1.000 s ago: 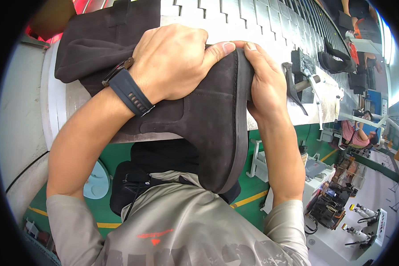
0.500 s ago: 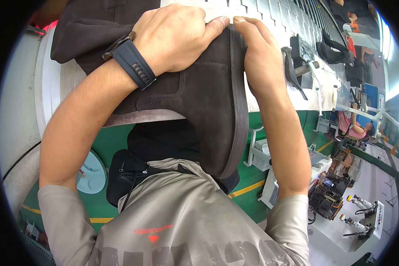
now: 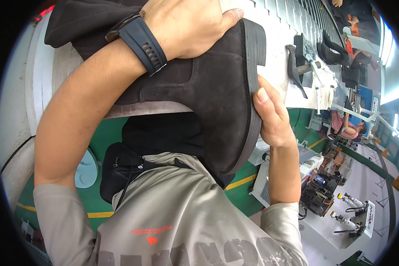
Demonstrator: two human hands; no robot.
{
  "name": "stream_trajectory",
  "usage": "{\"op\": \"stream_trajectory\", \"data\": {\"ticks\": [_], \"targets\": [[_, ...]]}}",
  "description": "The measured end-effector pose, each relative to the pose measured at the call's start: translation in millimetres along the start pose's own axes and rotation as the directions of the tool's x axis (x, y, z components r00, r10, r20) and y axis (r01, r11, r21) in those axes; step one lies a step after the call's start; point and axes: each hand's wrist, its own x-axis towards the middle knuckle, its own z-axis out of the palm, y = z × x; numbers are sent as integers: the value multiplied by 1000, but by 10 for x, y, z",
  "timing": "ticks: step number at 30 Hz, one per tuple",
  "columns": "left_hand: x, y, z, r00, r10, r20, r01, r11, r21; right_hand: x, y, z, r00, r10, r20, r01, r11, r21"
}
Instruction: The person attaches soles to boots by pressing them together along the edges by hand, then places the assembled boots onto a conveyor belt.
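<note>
A dark brown suede boot [image 3: 224, 106] lies on its side over the edge of the pale work table, its toe hanging toward me and its sole facing right. My left hand [image 3: 186, 29] is closed over the upper near the heel, thumb reaching the edge of the sole; its other fingers are largely hidden. A dark watch is strapped to that wrist. Gripping the forefoot side of the sole, my right hand [image 3: 272, 113] has its thumb on the sole's edge, below the stacked heel [image 3: 256, 42]. The shaft [image 3: 84, 26] stretches off to the upper left.
Right of the boot, a hammer-like tool [image 3: 292, 73] with a dark curved head lies beside a black block [image 3: 303, 46]. Slatted metal conveyor [image 3: 292, 15] runs behind. A light-blue stool [image 3: 86, 170] stands at lower left, a white machine [image 3: 341, 226] at right. Another person [image 3: 343, 126] sits farther off.
My right hand has slid from the heel down along the sole toward the toe, uncovering the heel. My left hand has shifted slightly up and right, and the boot has tilted slightly.
</note>
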Motion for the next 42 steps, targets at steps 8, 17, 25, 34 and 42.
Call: {"op": "stream_trajectory", "data": {"ticks": [8, 17, 25, 34, 42], "targets": [[-348, 146, -248, 930, 366, -20, -366, 930, 12, -72, -35, 181, 968, -73, -242, 54, 995, -85], [-1234, 331, 4, 878, 474, 57, -469, 879, -91, -804, 125, 384, 975, -178, -132, 130, 940, -314], [-1223, 352, 34, 869, 491, 53, -491, 871, -28, -760, 245, 403, 958, -247, -143, 233, 967, -107], [-1157, 493, -24, 877, 468, 103, -472, 882, 8, -794, 52, 365, 969, -179, -170, 126, 951, -284], [-1160, 498, 6, 884, 454, 109, -444, 890, -107, -759, -211, 258, 987, -108, -118, 8, 769, -640]]}}
